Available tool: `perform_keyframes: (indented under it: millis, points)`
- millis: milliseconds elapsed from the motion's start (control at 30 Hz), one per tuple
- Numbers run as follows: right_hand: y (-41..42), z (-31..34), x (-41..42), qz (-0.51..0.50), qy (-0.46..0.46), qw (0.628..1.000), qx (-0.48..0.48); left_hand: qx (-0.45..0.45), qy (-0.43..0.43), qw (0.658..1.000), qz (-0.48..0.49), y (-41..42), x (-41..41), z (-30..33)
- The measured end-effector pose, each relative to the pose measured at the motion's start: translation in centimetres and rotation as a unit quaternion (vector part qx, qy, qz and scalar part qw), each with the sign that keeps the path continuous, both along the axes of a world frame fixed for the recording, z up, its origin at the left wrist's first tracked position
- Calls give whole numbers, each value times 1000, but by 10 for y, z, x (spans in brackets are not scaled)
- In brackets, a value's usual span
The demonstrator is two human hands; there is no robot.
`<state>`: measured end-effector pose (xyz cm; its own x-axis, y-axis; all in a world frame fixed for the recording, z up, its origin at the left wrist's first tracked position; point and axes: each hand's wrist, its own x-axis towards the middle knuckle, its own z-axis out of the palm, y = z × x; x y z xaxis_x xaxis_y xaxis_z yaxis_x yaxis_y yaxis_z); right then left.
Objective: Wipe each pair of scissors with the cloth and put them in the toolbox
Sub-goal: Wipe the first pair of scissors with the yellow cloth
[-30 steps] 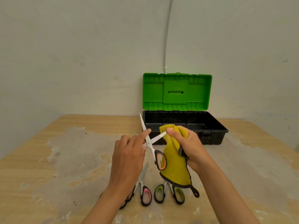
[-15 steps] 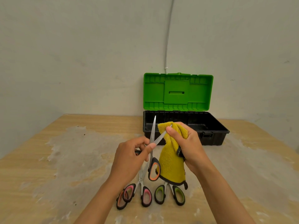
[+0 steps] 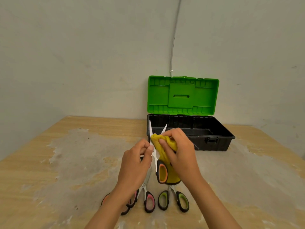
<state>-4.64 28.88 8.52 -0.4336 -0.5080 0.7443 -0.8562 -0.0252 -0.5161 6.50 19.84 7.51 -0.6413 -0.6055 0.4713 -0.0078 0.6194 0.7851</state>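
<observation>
My left hand (image 3: 136, 164) pinches the orange-handled scissors (image 3: 162, 173) near the pivot, blades spread and pointing up. My right hand (image 3: 179, 152) holds the yellow cloth (image 3: 162, 142) bunched against the blades between the two tips. Behind them stands the black toolbox (image 3: 214, 139), its green lid (image 3: 183, 95) raised against the wall. On the table below my hands lie pink-handled scissors (image 3: 149, 201) and green-handled scissors (image 3: 173, 199); another pair (image 3: 105, 198) is mostly hidden by my left forearm.
The wooden table (image 3: 66, 171) has a worn grey patch across its middle. A wall stands just behind the toolbox, with a thin white cable (image 3: 173, 47) running down it.
My right hand has pushed the cloth down and left onto the blades. The scissors have tilted, both blade tips now showing above the cloth.
</observation>
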Motion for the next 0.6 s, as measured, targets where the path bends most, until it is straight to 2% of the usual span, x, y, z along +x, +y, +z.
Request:
perform_keyframes:
  millis: [167,333,500,600]
  points:
    - [-4,-7,23,12,26,1000,12,-7,-2,1000,0,-5,0,7]
    - [-11,15,-5,-96,-23,993,-61,-22,6,1000,1,6,-1,5]
    - [-9,0,21,-3,-42,999,-29,3,16,1000,8,-3,-2,5]
    - [-10,8,4,-46,-63,995,-58,-16,25,999,15,5,-1,4]
